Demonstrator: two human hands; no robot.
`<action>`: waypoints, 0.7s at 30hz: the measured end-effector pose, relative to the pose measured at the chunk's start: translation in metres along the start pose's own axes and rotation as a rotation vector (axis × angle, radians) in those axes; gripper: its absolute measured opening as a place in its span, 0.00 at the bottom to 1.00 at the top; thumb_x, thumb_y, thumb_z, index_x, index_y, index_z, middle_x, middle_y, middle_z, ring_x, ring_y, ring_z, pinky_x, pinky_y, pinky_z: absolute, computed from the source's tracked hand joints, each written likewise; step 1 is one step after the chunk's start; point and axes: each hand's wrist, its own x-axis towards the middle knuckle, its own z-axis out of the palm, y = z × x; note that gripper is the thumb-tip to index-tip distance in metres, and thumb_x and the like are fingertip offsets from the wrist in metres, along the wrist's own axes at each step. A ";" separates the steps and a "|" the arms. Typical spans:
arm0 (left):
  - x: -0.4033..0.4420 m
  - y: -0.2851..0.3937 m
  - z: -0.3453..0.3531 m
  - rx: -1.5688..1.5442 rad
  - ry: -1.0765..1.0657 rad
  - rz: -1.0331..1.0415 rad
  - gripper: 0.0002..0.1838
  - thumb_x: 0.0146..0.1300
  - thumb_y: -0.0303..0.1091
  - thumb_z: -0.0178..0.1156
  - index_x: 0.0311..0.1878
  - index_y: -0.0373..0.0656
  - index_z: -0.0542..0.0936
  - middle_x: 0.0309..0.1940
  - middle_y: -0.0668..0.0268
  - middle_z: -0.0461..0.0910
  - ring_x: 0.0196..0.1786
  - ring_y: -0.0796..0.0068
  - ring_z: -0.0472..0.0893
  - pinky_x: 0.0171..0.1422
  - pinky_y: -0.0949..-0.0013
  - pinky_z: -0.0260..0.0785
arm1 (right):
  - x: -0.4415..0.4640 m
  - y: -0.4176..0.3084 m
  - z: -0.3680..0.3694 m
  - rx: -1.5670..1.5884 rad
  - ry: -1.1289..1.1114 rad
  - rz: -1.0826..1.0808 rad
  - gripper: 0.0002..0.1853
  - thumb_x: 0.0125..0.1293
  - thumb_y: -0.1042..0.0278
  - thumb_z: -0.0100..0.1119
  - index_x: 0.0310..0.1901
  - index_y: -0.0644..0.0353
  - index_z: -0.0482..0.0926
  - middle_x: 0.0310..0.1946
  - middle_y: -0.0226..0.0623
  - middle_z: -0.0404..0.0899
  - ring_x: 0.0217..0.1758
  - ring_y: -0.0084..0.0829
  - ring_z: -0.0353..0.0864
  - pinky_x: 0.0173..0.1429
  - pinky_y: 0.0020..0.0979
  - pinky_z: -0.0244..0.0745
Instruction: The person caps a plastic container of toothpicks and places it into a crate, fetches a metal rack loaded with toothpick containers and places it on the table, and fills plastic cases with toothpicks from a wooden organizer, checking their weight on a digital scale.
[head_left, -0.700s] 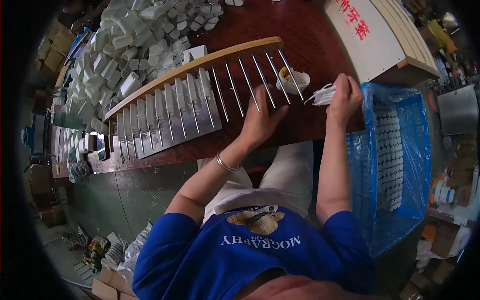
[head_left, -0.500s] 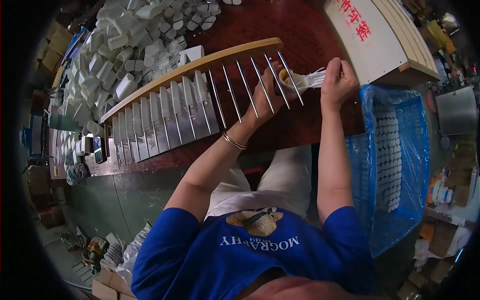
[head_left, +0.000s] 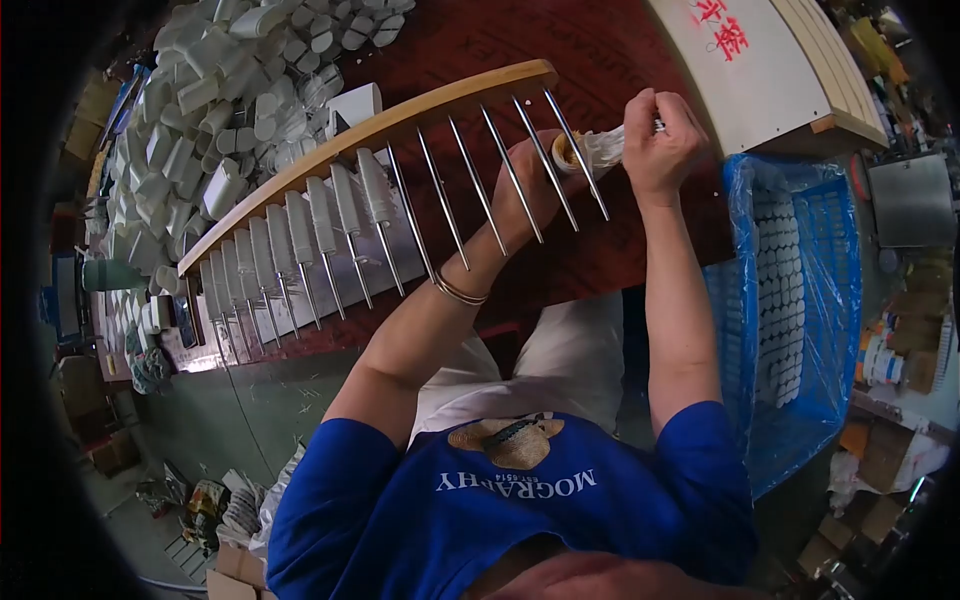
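Note:
My left hand (head_left: 526, 195), partly behind the metal rods, is closed around a round, tan-rimmed thing (head_left: 568, 152) whose kind I cannot make out. White strands or thin sticks (head_left: 606, 146) stretch from it to my right hand (head_left: 664, 148), which is closed like a fist on their end. A curved wooden bar (head_left: 450, 93) with a row of metal rods (head_left: 463, 160) crosses above my left forearm. White sleeves (head_left: 298, 226) cover the upper parts of the rods on the left; the rods on the right are bare.
Many white and clear plastic containers (head_left: 190, 140) are heaped at upper left on the dark red table (head_left: 600, 50). A pale box with red writing (head_left: 760, 90) stands at upper right. Below it, a blue plastic-lined crate (head_left: 835, 300) holds rows of white pieces (head_left: 780, 300).
My right hand has risen slightly and shifted left, closer to my left hand. The rack and heap appear slightly further left in view.

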 end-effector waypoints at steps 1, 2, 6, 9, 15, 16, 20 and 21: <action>0.000 0.000 0.000 0.001 0.026 0.028 0.22 0.55 0.30 0.70 0.51 0.37 0.75 0.37 0.57 0.83 0.41 0.63 0.84 0.46 0.64 0.75 | 0.001 0.004 -0.001 0.030 0.029 0.095 0.13 0.57 0.75 0.57 0.18 0.63 0.67 0.16 0.42 0.70 0.17 0.44 0.69 0.23 0.38 0.64; 0.000 0.001 0.000 0.053 0.035 0.109 0.26 0.53 0.28 0.71 0.54 0.37 0.71 0.39 0.56 0.83 0.42 0.60 0.84 0.47 0.62 0.75 | 0.002 0.007 -0.004 0.060 0.058 0.189 0.13 0.57 0.75 0.57 0.18 0.64 0.67 0.16 0.43 0.71 0.17 0.44 0.68 0.23 0.37 0.63; -0.002 -0.002 0.001 0.092 0.070 0.226 0.30 0.49 0.23 0.72 0.55 0.36 0.68 0.42 0.55 0.78 0.42 0.56 0.81 0.47 0.61 0.74 | -0.004 0.015 -0.024 0.240 0.012 0.490 0.15 0.62 0.73 0.54 0.19 0.67 0.67 0.13 0.28 0.63 0.20 0.18 0.60 0.25 0.26 0.57; -0.023 -0.008 0.003 0.353 0.242 0.218 0.29 0.50 0.21 0.70 0.55 0.36 0.68 0.42 0.56 0.76 0.39 0.57 0.78 0.48 0.59 0.73 | -0.018 0.011 -0.042 0.352 0.051 0.595 0.14 0.61 0.74 0.53 0.19 0.66 0.66 0.14 0.24 0.63 0.21 0.14 0.59 0.25 0.24 0.54; -0.051 0.037 -0.002 -0.244 0.032 -0.368 0.14 0.66 0.37 0.59 0.40 0.32 0.76 0.30 0.57 0.79 0.29 0.67 0.78 0.32 0.68 0.70 | -0.059 0.022 -0.062 0.424 0.028 0.726 0.14 0.62 0.72 0.54 0.19 0.65 0.69 0.15 0.26 0.66 0.21 0.15 0.61 0.25 0.25 0.57; -0.051 0.044 0.001 -0.477 -0.066 -0.585 0.19 0.70 0.43 0.56 0.38 0.32 0.77 0.28 0.59 0.81 0.25 0.73 0.78 0.28 0.71 0.69 | -0.062 0.017 -0.063 0.409 0.006 0.738 0.15 0.63 0.71 0.55 0.19 0.65 0.70 0.16 0.27 0.68 0.21 0.16 0.62 0.26 0.25 0.58; -0.030 0.050 0.017 -0.643 -0.003 -0.721 0.20 0.69 0.47 0.57 0.38 0.35 0.79 0.26 0.62 0.83 0.21 0.78 0.77 0.24 0.75 0.69 | -0.063 0.003 -0.071 0.359 -0.038 0.672 0.15 0.65 0.68 0.55 0.21 0.66 0.73 0.16 0.30 0.71 0.22 0.17 0.65 0.27 0.25 0.59; -0.028 0.050 0.021 -0.641 -0.001 -0.714 0.20 0.69 0.47 0.57 0.38 0.35 0.79 0.26 0.62 0.83 0.21 0.78 0.77 0.24 0.75 0.69 | -0.062 0.001 -0.073 0.338 -0.048 0.635 0.16 0.66 0.67 0.55 0.22 0.66 0.74 0.16 0.31 0.72 0.22 0.17 0.65 0.27 0.25 0.60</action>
